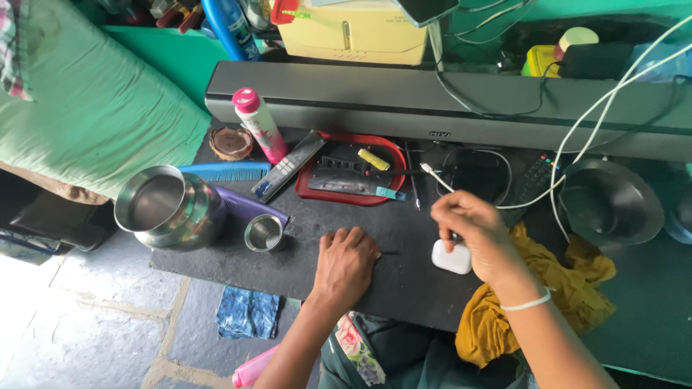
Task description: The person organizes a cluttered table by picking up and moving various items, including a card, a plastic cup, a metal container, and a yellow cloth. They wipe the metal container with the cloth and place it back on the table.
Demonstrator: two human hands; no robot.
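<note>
Pink-capped labelled bottle [259, 126] — perhaps cardboard box [352, 30] behind

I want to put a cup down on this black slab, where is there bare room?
Barest is the front strip of the black slab, between the small steel cup and the left hand. A second patch lies between the red tray and both hands. The back is crowded with combs, remote and cables; the right hand covers the white case.
</note>
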